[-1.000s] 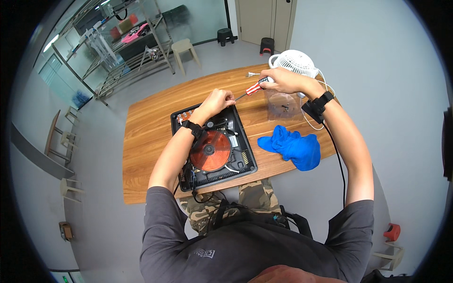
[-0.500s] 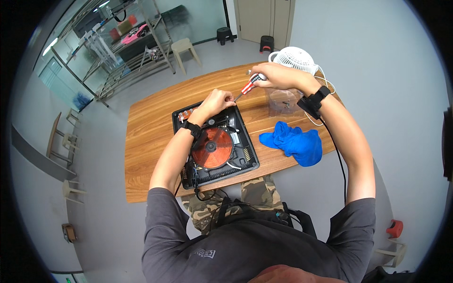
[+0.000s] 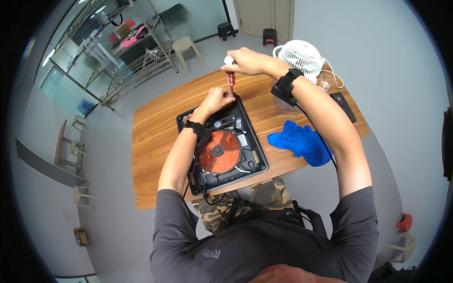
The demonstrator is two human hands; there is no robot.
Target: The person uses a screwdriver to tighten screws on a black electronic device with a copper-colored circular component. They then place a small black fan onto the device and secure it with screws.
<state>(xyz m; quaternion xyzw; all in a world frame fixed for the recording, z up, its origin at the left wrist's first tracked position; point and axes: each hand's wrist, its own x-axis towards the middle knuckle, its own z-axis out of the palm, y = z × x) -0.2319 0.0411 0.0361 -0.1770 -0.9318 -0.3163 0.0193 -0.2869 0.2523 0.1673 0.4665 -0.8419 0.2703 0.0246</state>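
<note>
My right hand (image 3: 247, 62) grips the handle of a screwdriver (image 3: 230, 79) with a red, white and dark pattern. It stands nearly upright, tip down at the far right corner of an opened black induction cooker (image 3: 255, 160). My left hand (image 3: 218, 99) rests at that far edge, its thumb and fingers pinched together beside the shaft. Whatever lies between those fingertips is too small to make out. A round copper-coloured coil (image 3: 229, 158) sits inside the cooker, with wires and electronic parts around it. My left wrist and hand hide part of the far left boards.
Right of the cooker, a crumpled blue cloth (image 3: 302, 144) lies on the wooden table (image 3: 155, 137). A clear plastic box (image 3: 285, 108) is partly under my right forearm. A white fan (image 3: 298, 56) and a black flat object (image 3: 343, 107) are farther right. A cable hangs from my right wrist.
My right hand has moved left and turned the screwdriver from slanted to nearly upright. My left hand stays at the cooker's far edge. The whole view has shifted slightly.
</note>
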